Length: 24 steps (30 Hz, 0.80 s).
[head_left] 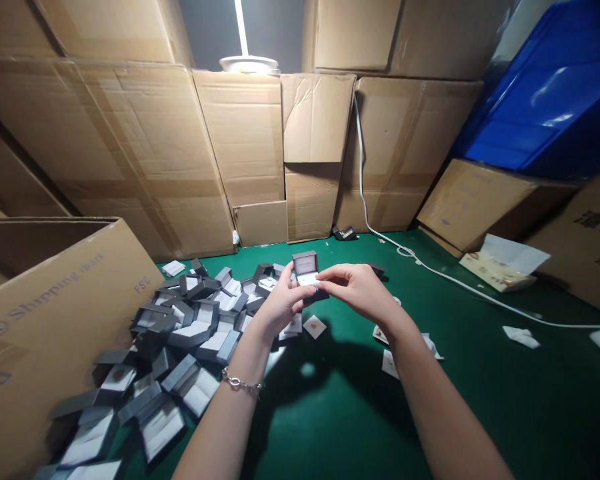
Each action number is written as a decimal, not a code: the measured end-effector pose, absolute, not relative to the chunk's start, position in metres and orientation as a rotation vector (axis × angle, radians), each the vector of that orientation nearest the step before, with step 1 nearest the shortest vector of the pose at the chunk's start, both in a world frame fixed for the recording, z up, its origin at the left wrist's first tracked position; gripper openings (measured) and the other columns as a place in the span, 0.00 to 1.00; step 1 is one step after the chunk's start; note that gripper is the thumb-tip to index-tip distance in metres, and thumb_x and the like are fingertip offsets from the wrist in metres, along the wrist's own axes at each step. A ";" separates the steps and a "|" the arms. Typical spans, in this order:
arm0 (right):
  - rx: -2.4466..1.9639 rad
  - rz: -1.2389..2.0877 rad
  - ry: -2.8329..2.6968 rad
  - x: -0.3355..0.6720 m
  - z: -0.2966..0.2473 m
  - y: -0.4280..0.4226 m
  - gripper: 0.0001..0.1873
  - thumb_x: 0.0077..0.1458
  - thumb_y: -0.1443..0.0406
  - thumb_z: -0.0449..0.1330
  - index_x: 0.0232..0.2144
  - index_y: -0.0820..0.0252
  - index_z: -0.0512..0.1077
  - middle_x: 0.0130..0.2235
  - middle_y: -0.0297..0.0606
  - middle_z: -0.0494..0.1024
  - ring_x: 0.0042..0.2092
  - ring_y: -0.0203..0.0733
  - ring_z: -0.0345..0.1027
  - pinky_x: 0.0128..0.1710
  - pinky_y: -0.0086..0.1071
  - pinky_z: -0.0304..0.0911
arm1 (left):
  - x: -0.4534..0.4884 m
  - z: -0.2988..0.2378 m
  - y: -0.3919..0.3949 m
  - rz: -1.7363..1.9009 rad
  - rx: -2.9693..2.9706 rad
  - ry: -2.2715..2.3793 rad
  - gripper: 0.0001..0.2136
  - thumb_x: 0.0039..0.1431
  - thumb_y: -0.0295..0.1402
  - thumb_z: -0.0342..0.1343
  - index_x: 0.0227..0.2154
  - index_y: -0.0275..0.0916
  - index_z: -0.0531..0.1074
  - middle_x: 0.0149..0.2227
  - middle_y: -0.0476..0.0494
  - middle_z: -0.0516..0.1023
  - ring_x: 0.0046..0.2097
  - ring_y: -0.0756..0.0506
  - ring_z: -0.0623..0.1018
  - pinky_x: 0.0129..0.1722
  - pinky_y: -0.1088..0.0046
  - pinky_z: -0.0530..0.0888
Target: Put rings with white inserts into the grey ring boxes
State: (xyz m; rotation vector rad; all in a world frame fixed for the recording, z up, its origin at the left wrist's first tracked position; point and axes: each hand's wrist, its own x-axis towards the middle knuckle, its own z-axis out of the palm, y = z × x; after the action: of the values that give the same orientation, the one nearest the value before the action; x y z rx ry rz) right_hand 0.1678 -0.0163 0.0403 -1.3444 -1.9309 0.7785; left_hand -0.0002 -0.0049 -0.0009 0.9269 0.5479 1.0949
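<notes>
The left hand (283, 299) clasps the box (306, 263), lid raised; the right hand (356, 288) nearly closes its fingertips at the white liner (307, 279), their hold unclear. The box opens toward the wearer, hinge crosswise, long axis unclear. Left of it heap open, white-lined cases (207, 311); farther left, a carton (90, 287).

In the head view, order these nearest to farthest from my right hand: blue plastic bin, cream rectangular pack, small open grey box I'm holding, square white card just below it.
1. Small open grey box: held in your left hand.
2. Square white card: below the box.
3. Cream rectangular pack: table's right.
4. Blue plastic bin: upper right.
</notes>
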 end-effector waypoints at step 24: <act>-1.118 0.522 -2.074 0.149 0.033 -0.016 0.14 0.58 0.61 0.51 0.40 0.55 0.75 0.44 0.27 0.68 0.47 0.17 0.63 0.49 0.12 0.58 | -0.003 0.013 -0.006 1.057 0.700 0.433 0.20 0.69 0.28 0.44 0.61 0.36 0.47 0.41 0.39 0.64 0.28 0.50 0.69 0.21 0.85 0.71</act>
State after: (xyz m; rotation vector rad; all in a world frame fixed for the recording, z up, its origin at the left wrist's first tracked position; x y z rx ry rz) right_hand 0.1495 -0.0160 0.0334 -1.1179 -2.0741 0.5220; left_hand -0.0034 -0.0062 0.0127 0.6998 0.4329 1.0569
